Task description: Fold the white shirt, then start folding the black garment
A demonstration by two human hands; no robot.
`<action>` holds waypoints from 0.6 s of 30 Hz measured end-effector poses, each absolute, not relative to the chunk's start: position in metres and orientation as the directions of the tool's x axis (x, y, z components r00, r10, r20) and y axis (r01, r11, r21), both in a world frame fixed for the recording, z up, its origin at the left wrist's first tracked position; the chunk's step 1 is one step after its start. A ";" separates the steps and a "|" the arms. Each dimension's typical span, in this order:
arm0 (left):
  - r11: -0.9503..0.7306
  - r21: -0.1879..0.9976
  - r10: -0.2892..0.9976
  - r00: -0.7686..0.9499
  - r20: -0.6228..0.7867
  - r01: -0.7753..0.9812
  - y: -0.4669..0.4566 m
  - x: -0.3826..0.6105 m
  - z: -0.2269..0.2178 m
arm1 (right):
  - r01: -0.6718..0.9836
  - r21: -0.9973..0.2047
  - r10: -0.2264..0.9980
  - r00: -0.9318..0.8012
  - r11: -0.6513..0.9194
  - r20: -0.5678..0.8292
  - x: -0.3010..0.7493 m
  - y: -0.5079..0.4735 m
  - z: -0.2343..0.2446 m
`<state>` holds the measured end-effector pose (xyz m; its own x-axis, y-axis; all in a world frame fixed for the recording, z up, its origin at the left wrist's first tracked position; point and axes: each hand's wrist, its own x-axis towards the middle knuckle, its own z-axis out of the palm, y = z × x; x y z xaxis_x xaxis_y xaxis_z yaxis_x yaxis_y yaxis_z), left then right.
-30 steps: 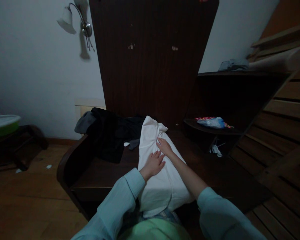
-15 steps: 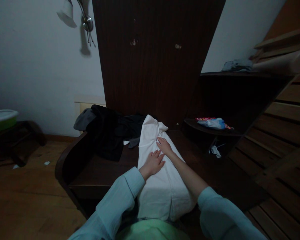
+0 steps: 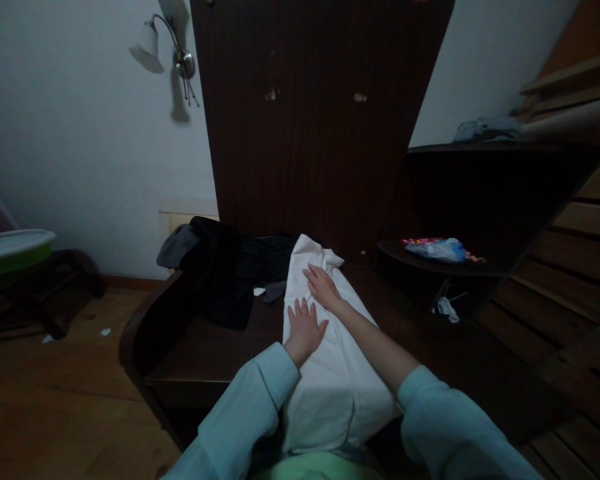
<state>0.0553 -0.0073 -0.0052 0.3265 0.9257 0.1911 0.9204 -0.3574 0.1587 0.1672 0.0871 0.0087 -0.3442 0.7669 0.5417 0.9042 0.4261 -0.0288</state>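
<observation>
A long white garment [image 3: 325, 393], which looks like folded trousers, lies lengthwise over the dark wooden bench [image 3: 200, 353], its near end hanging by my body. Flat on its left part rests my left hand [image 3: 305, 327], fingers spread. Farther up the cloth, my right hand [image 3: 323, 288] lies palm down with its fingers stretched out. Neither hand grips the fabric. Dark clothes [image 3: 220, 267] are heaped on the bench to the left of the garment's far end.
A tall dark wooden panel [image 3: 305, 133] rises behind the bench. On the right, a corner shelf [image 3: 395, 257] bears a plastic packet [image 3: 437, 250]. Wooden slats [image 3: 555, 287] stand at far right. A green-rimmed basin [image 3: 17, 257] sits on a low stool at left.
My right hand has slid a little up and left across the white garment. The left hand's fingers have spread and turned more forward. The whole view has shifted slightly.
</observation>
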 end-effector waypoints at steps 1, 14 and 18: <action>-0.359 0.161 0.926 0.330 0.183 0.919 -0.007 0.055 -0.005 | 0.897 -0.018 0.771 -0.370 0.443 0.518 0.162 0.089 0.012; -0.451 0.183 0.892 0.436 0.118 0.874 -0.007 0.054 -0.005 | 0.957 -0.082 0.952 -0.265 0.279 0.149 0.125 0.118 0.039; -0.454 0.214 0.891 0.442 0.103 0.865 -0.008 0.053 -0.002 | 0.961 -0.099 0.961 -0.244 0.258 0.130 0.122 0.121 0.036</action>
